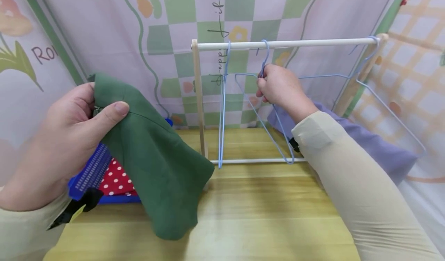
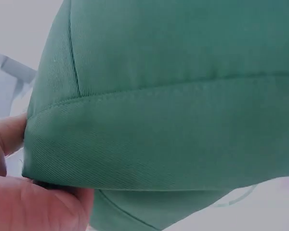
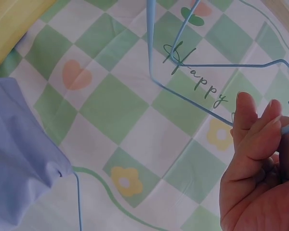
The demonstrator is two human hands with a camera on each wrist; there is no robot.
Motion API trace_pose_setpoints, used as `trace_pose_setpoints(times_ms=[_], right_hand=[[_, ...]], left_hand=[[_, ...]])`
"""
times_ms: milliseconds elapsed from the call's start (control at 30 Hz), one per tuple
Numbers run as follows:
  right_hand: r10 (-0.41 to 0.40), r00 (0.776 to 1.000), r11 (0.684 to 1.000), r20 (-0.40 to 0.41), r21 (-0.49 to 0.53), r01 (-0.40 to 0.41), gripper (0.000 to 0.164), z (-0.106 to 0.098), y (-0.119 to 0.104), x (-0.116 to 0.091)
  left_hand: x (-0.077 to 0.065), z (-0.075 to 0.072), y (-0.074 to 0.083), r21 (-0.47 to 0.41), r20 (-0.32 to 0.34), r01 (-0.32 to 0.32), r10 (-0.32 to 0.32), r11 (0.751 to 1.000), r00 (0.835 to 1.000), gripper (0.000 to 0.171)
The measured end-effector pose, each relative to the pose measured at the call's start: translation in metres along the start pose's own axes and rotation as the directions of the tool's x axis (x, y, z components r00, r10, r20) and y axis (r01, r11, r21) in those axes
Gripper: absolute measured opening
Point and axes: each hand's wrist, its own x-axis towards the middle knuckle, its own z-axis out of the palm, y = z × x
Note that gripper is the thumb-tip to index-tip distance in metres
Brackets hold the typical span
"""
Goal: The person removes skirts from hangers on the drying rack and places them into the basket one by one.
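My left hand (image 1: 62,137) grips a green garment (image 1: 156,164) by its stitched top band, the thumb lying over the front. The garment hangs tilted above the table; in the left wrist view the band (image 2: 159,139) fills much of the picture. With my right hand (image 1: 283,89) I pinch a blue wire hanger (image 1: 268,50) just below its hook, which is over the rack's top rail (image 1: 313,43). In the right wrist view, the curled fingers of that hand (image 3: 260,178) hold the wire. To the left, another blue hanger (image 1: 221,129) hangs bare.
Behind the green garment, a blue basket (image 1: 118,200) contains red polka-dot cloth (image 1: 116,178). A lavender garment (image 1: 375,145) is at the rack's right end, partly behind my right arm, near another blue hanger (image 1: 391,111). The rack's wooden post (image 1: 200,106) stands on the wooden table (image 1: 264,222).
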Motion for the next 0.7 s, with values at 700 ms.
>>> trace_pose_setpoints(times_ms=[700], right_hand=[[0.007,1.0,0.999,0.011,0.047,-0.007,0.028,0.003,0.001,0.006]], left_hand=[[0.017,0.005,0.011,0.268,0.026,0.04,-0.048,0.963,0.998,0.025]])
